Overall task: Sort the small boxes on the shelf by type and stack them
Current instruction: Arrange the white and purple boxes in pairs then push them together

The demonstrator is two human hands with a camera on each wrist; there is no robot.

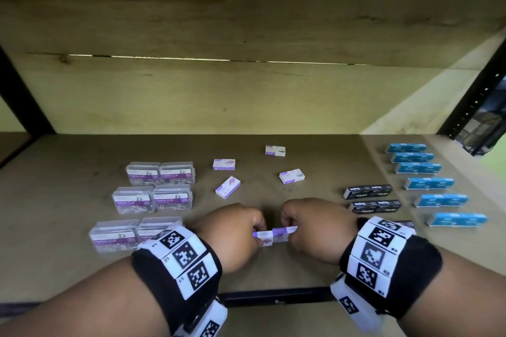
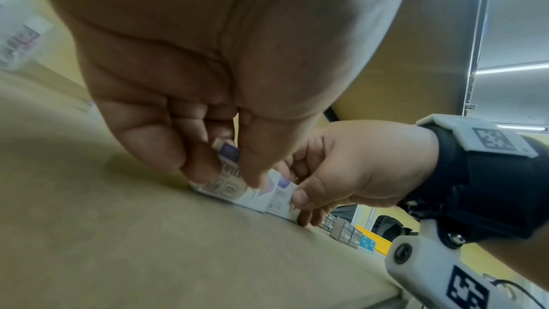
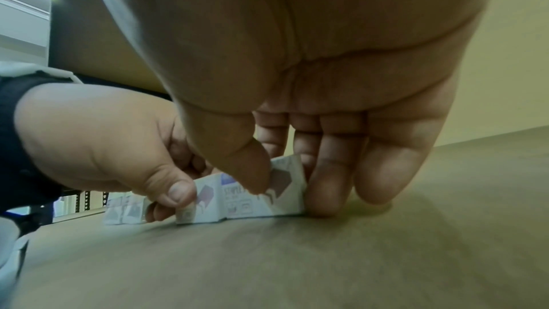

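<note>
Two small white-and-purple staple boxes sit end to end on the shelf near its front edge. My left hand (image 1: 257, 228) pinches the left box (image 1: 266, 238) between thumb and fingers, as the left wrist view shows (image 2: 226, 187). My right hand (image 1: 290, 230) pinches the right box (image 1: 283, 234), seen up close in the right wrist view (image 3: 255, 206). Both boxes touch the shelf board (image 1: 273, 268). Several more white-and-purple boxes lie loose further back, such as one (image 1: 227, 187) and another (image 1: 292, 176).
Clear paper clip boxes (image 1: 160, 172) stand in pairs on the left. Black staple boxes (image 1: 367, 191) lie to the right of my hands. A column of blue boxes (image 1: 428, 183) runs along the right side. The wooden back wall (image 1: 246, 96) closes the shelf.
</note>
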